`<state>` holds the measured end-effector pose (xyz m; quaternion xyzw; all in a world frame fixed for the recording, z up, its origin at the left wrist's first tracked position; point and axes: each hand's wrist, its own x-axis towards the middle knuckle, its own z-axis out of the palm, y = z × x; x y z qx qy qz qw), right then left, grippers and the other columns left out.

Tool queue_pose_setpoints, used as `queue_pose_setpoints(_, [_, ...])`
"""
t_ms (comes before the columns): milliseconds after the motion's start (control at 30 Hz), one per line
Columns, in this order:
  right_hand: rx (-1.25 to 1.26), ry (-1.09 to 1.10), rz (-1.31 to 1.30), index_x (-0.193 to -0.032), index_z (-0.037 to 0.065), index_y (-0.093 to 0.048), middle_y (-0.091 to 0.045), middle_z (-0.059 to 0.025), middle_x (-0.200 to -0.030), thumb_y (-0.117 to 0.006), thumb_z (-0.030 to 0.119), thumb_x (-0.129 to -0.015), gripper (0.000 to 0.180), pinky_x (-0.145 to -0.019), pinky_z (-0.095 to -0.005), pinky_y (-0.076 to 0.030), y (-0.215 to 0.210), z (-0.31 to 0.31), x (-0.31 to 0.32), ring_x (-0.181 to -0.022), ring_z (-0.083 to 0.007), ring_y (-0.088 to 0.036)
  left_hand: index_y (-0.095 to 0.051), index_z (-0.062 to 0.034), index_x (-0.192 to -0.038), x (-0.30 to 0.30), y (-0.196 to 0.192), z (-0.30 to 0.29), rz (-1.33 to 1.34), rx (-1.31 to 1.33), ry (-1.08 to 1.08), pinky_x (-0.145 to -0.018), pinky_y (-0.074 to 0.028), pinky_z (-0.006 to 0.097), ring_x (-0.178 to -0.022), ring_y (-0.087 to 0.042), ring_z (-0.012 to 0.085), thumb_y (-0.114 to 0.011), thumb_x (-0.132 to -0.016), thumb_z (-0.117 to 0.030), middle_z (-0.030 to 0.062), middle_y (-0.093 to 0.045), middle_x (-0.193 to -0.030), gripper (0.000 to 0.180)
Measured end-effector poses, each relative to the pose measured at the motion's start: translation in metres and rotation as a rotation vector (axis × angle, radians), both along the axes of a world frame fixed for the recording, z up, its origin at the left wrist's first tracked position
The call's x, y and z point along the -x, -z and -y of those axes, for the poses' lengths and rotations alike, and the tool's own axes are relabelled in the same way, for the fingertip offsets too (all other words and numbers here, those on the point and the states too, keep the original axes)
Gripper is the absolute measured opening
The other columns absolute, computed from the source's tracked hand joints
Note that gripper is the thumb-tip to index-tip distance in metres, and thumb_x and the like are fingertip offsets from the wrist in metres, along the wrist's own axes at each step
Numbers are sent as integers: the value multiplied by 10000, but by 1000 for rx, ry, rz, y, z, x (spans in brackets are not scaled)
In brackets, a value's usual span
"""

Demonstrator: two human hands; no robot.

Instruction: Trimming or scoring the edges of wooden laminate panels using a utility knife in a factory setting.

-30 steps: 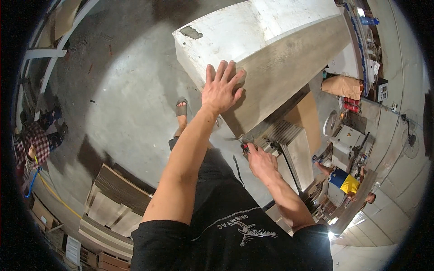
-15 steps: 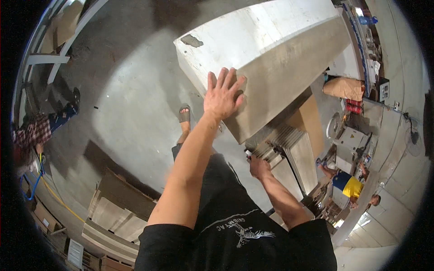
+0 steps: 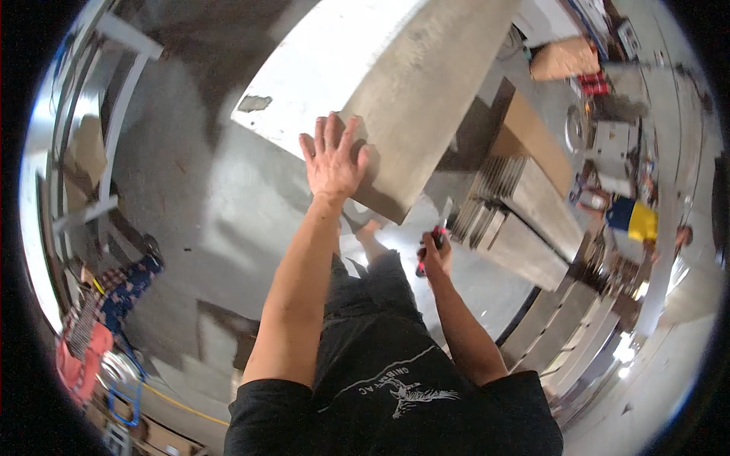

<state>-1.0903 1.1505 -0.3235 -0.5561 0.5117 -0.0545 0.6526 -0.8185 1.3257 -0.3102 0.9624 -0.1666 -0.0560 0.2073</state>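
My left hand [image 3: 333,163] lies flat with fingers spread on a large block-like piece, across the line between its white face [image 3: 319,72] and its grey-brown side [image 3: 414,99]. A dark worn patch marks the white face near its left corner. Lower and to the right, my right hand [image 3: 436,258] is closed around a knife [image 3: 439,234] with a red and black handle. Its pale, slightly blurred blade points up and away, apart from the block's near corner.
Stacked grey panels [image 3: 525,235] stand close to the right of my right hand, beside a brown board [image 3: 532,140]. A person in a yellow and blue top [image 3: 633,219] is at the far right. Another person in plaid [image 3: 84,311] is at the left, near a metal frame [image 3: 114,137].
My view has turned, and the block and panels sit differently in it. My right hand has come away from the stacked panels, showing the knife. My left hand stays on the block.
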Motion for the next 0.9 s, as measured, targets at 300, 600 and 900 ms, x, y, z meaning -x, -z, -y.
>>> queue_pose_setpoints(300, [223,-157,-9,-1134,40,-612,-668,-63,-866,-720,245,-953,294,-639,-321,-537,26,-50,-21,-737,-145,-663,-374,-302,-1569,9,-1,12,72,-39,40,-1226,-134,633,-1527,-242,369,-492,-984,-505,166,-332,-1618,631])
queue_pose_setpoints(600, [-362,30,17,-1105,6,-617,-675,-74,-882,-654,254,-1005,269,-546,-287,-536,-68,-70,83,-612,-148,-660,-323,-256,-1588,5,32,-12,149,-48,81,-1203,-156,665,-1545,-186,365,-538,-1004,-427,152,-250,-1648,646])
queue_pose_setpoints(900, [-457,-123,204,-1210,38,-599,-702,-74,-901,-574,290,-1054,297,-594,-271,-547,-141,-133,166,-703,-160,-708,-426,-90,-1526,228,-59,-38,-731,370,1004,-1152,-373,404,-1306,-545,316,-695,-903,-208,130,-593,-1405,688])
